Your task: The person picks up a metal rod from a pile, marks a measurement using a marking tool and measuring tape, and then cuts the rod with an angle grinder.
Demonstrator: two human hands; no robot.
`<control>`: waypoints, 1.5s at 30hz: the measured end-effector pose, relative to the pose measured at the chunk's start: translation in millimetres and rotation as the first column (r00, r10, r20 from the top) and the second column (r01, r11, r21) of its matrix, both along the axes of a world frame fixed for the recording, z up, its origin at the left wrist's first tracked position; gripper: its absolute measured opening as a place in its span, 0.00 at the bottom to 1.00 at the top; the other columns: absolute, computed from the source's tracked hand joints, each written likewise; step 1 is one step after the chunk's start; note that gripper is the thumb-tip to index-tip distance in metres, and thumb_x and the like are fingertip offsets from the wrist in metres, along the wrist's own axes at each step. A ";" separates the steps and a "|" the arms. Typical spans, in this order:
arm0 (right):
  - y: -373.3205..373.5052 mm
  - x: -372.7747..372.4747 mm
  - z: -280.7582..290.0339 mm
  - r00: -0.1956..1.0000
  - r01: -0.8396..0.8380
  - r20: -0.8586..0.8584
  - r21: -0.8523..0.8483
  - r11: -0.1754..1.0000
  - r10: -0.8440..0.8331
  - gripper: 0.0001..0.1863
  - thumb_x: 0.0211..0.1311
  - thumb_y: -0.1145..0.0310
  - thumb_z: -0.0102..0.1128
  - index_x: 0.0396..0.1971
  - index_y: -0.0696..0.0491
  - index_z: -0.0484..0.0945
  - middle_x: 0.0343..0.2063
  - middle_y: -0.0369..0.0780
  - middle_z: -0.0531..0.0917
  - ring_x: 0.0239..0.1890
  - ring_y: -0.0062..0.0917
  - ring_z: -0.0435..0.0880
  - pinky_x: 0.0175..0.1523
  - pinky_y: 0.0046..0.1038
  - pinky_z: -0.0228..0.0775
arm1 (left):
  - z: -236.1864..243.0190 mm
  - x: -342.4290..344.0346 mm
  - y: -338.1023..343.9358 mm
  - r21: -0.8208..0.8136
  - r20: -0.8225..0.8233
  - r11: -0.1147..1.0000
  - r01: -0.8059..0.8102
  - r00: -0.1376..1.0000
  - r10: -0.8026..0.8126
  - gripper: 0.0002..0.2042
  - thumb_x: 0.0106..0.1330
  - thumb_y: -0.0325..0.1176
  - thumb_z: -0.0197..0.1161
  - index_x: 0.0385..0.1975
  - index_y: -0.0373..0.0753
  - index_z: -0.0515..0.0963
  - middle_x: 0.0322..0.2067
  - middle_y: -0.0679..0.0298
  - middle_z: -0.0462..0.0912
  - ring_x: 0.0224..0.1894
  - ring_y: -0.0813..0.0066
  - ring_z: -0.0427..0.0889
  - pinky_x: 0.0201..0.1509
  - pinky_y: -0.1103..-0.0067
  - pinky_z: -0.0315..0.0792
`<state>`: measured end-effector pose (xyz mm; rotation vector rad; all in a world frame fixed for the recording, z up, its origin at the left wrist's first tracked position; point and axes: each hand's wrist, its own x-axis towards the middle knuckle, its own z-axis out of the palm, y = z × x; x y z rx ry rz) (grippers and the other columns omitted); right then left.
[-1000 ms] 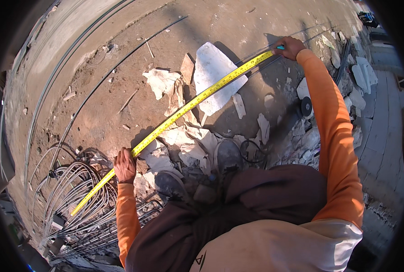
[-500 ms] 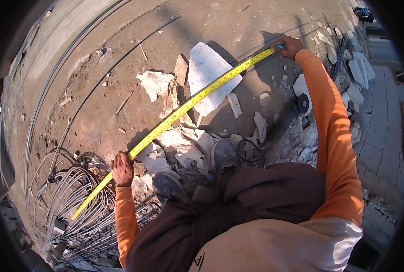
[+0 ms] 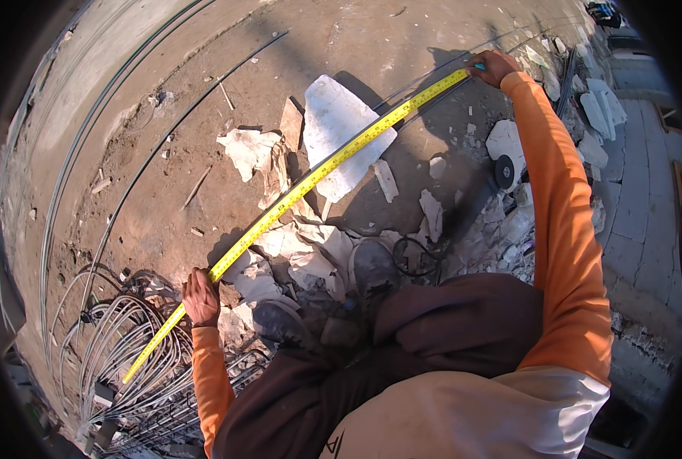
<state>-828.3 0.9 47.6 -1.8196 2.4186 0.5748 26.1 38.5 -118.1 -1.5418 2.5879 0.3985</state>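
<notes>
A yellow tape measure blade (image 3: pixel 291 194) stretches diagonally between my hands above the ground. My left hand (image 3: pixel 201 297) is closed round it, and its free end hangs past the hand over a heap of bent rods (image 3: pixel 123 344). At the upper right my right hand (image 3: pixel 496 67) grips the other end; a small teal bit shows between its fingers, while the rest of what it holds is hidden. Along the blade's upper edge runs a thin dark rod (image 3: pixel 339 148); whether my hands hold it too, I cannot tell.
Beneath the blade lie a white slab (image 3: pixel 326 111) and torn pale sheets (image 3: pixel 248 151). A black disc (image 3: pixel 505 173) rests among rubble (image 3: pixel 509 222) on the right, near a black cable loop (image 3: pixel 416 256). Long rods (image 3: pixel 146 168) curve across the left. My shoes (image 3: pixel 375 266) stand amid debris.
The view has shifted slightly, so the ground objects appear a little further left. Both hands keep their grip, and the blade remains stretched between them.
</notes>
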 end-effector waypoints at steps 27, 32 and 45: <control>-3.7 16.6 -25.7 0.989 0.107 -0.108 0.041 0.993 -0.102 0.15 0.68 0.50 0.65 0.50 0.36 0.89 0.50 0.42 0.88 0.54 0.41 0.86 0.60 0.43 0.77 | 11.0 -7.0 -1.6 -0.011 0.006 1.000 -0.005 1.000 0.005 0.17 0.69 0.40 0.65 0.47 0.33 0.75 0.48 0.43 0.82 0.46 0.40 0.82 0.49 0.56 0.76; -4.0 18.2 -25.7 0.989 0.104 -0.109 0.027 0.994 -0.101 0.15 0.68 0.50 0.64 0.49 0.36 0.89 0.50 0.42 0.88 0.53 0.41 0.86 0.59 0.43 0.78 | 8.0 -4.1 -0.4 -0.064 -0.018 0.998 0.011 1.000 -0.012 0.16 0.67 0.38 0.66 0.47 0.33 0.75 0.49 0.43 0.81 0.45 0.40 0.82 0.48 0.56 0.76; -2.6 22.1 -26.1 0.988 0.104 -0.112 0.005 0.995 -0.103 0.15 0.69 0.50 0.62 0.49 0.39 0.88 0.48 0.42 0.88 0.53 0.41 0.86 0.59 0.42 0.77 | 12.6 -7.8 -1.2 -0.080 -0.049 0.996 0.038 0.998 -0.042 0.17 0.67 0.38 0.66 0.48 0.34 0.73 0.43 0.45 0.80 0.42 0.41 0.81 0.45 0.56 0.75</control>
